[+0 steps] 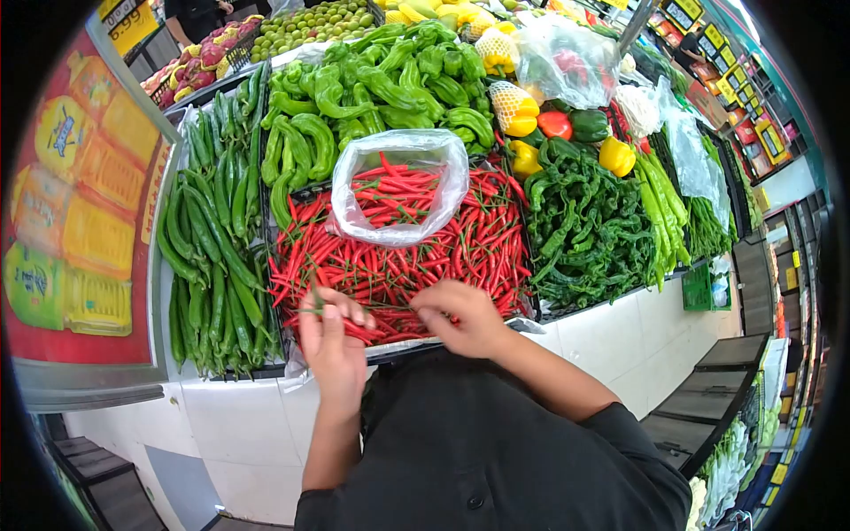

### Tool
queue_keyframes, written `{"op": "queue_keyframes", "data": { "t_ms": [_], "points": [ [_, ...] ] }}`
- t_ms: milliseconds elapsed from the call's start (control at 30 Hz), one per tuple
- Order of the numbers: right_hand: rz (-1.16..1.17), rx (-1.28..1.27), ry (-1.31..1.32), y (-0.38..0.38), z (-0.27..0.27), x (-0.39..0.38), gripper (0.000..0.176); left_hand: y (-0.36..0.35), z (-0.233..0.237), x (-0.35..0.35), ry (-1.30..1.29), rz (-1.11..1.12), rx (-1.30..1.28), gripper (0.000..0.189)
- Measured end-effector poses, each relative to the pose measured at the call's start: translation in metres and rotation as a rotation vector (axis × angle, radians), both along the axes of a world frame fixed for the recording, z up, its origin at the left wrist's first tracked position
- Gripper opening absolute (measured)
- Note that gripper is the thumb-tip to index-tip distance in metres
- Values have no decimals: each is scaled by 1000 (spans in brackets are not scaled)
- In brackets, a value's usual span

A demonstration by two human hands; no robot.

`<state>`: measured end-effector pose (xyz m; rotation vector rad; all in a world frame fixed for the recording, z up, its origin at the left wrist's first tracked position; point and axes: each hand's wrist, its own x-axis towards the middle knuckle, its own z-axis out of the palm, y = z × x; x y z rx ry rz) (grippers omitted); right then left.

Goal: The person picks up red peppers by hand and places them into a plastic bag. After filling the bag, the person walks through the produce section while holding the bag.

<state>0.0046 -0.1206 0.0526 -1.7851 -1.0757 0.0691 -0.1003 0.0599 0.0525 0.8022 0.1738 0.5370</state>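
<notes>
Thin red chilies [478,239] fill a bin in front of me, and an open clear plastic bag [450,199] lies on them with more red chilies inside its mouth. My left hand [336,332] is raised over the bin's near left part, slightly blurred, its fingers closed round something greenish that I cannot make out. To the right, my right hand [460,317] hovers low over the chilies near the front edge, fingers curled together. Whatever its fingertips hold, if anything, is hidden.
Long green chilies [212,230] lie left, light green peppers [390,80] behind, dark wrinkled peppers [575,221] right. Yellow peppers [617,157] and a plastic bag [567,57] are at the back right. A juice advertisement panel [84,195] stands at the far left.
</notes>
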Motion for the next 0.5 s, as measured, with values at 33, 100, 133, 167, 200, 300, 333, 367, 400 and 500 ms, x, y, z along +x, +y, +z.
{"op": "queue_keyframes", "data": {
  "t_ms": [33, 100, 133, 167, 200, 300, 333, 367, 400, 500],
  "points": [
    [-99, 9, -34, -5, 0, 6, 20, 8, 14, 4, -59, 22, 99, 16],
    [-194, 23, 51, -8, 14, 19, 31, 25, 36, 22, -230, 43, 363, 18],
    [-205, -17, 60, -8, 22, 26, 37, 33, 47, 35, -295, 32, 477, 18],
    [-217, -57, 68, -8, 29, 33, 44, 35, 60, 48, -307, 45, 609, 16],
    [-209, -73, 39, -7, 33, 39, 49, 38, 71, 62, -310, 36, 765, 16],
    [-194, -66, 79, 2, 38, 49, 49, 35, 89, 106, -303, -150, 1045, 16],
    [-176, -69, 108, 3, 40, 51, 45, 36, 95, 119, -193, -303, 1140, 16],
    [-179, -73, 94, 3, 37, 52, 43, 38, 101, 130, -77, -455, 1229, 17],
    [-180, -77, 82, 5, 33, 54, 41, 43, 95, 145, -28, -514, 1380, 19],
    [-192, -89, 59, 5, 32, 53, 32, 54, 67, 173, 134, -581, 1819, 28]
  ]
}}
